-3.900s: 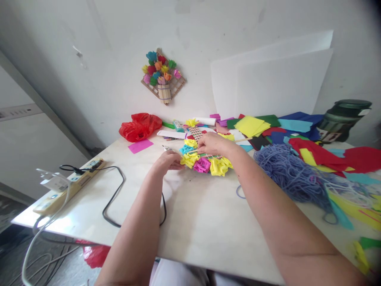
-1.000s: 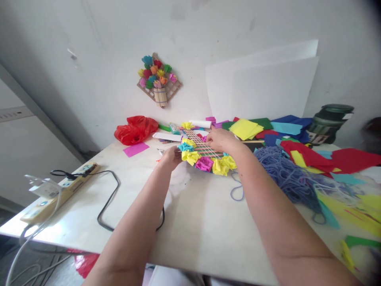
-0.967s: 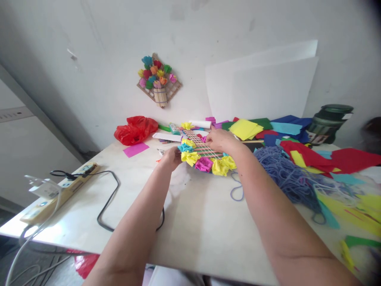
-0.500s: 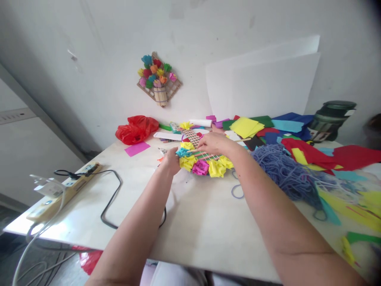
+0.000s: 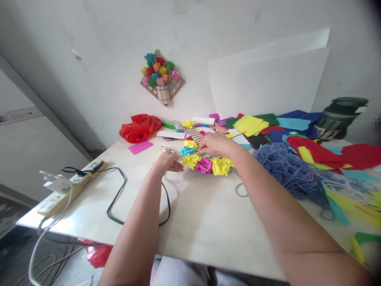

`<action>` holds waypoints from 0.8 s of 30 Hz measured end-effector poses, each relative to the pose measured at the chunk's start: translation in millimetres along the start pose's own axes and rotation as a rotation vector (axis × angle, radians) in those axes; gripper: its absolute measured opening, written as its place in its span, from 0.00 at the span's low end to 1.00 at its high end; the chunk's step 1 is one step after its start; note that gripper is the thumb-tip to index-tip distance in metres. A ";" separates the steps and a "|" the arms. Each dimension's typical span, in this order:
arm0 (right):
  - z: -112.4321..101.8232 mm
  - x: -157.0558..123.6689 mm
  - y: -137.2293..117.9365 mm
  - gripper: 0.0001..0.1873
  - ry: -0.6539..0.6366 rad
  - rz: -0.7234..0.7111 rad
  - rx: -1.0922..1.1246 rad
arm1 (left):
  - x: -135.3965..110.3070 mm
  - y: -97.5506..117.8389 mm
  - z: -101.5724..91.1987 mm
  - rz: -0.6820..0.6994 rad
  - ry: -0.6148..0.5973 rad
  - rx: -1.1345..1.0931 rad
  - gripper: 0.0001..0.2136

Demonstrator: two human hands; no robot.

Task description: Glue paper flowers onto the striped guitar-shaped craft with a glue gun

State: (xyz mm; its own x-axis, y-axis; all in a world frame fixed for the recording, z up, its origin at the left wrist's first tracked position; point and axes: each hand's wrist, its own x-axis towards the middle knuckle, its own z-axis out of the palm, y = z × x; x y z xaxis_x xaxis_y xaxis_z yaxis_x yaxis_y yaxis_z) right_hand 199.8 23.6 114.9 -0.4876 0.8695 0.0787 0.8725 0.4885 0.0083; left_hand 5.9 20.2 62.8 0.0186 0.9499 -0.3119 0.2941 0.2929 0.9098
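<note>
My right hand [image 5: 218, 145] is closed around a thin wooden stick [image 5: 239, 135], which pokes out on both sides of the fist. It hovers over a ring of crumpled paper flowers, among them a magenta flower [image 5: 204, 166], a yellow flower [image 5: 220, 166] and a blue flower [image 5: 187, 151]. A brown lattice of sticks [image 5: 193, 136] shows behind them, partly covered by the hand. My left hand [image 5: 167, 162] is off the flowers, just to their left, fingers stretched and palm down. Beside its fingers lies a small whitish object [image 5: 167, 149] whose kind I cannot make out.
A black cord [image 5: 111, 202] loops across the table from a power strip [image 5: 74, 184] at left. A red plastic bag [image 5: 139, 128] sits at the back. Tangled blue-grey yarn [image 5: 282, 171], coloured paper [image 5: 251, 125] and a dark green jar [image 5: 342, 118] crowd the right side.
My left hand has let go of the flower ring's left edge and moved a little left, fingers extended. The right hand stays over the flowers with the stick. The view has shifted slightly.
</note>
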 end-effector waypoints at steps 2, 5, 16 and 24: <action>2.2 1.8 1.3 0.13 -0.004 -0.008 0.001 | -1.3 -2.2 -2.5 0.015 -0.023 -0.031 0.05; 3.3 3.2 0.3 0.13 -0.021 -0.025 0.006 | 0.4 -7.8 -4.4 0.026 -0.072 -0.072 0.05; -1.6 -2.0 -19.4 0.14 0.148 0.033 0.011 | 5.4 -10.9 -4.1 -0.031 -0.142 -0.065 0.10; 15.6 -3.0 -38.6 0.20 0.365 0.111 0.170 | 13.1 -23.3 0.4 0.057 -0.171 -0.033 0.08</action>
State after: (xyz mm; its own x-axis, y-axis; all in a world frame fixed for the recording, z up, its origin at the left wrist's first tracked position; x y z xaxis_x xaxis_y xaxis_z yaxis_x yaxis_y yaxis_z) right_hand 167.1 3.3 98.8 -0.3213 0.8497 0.4182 0.8865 0.4252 -0.1828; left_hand -0.3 25.8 37.4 0.1971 0.9337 -0.2991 0.2561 0.2454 0.9350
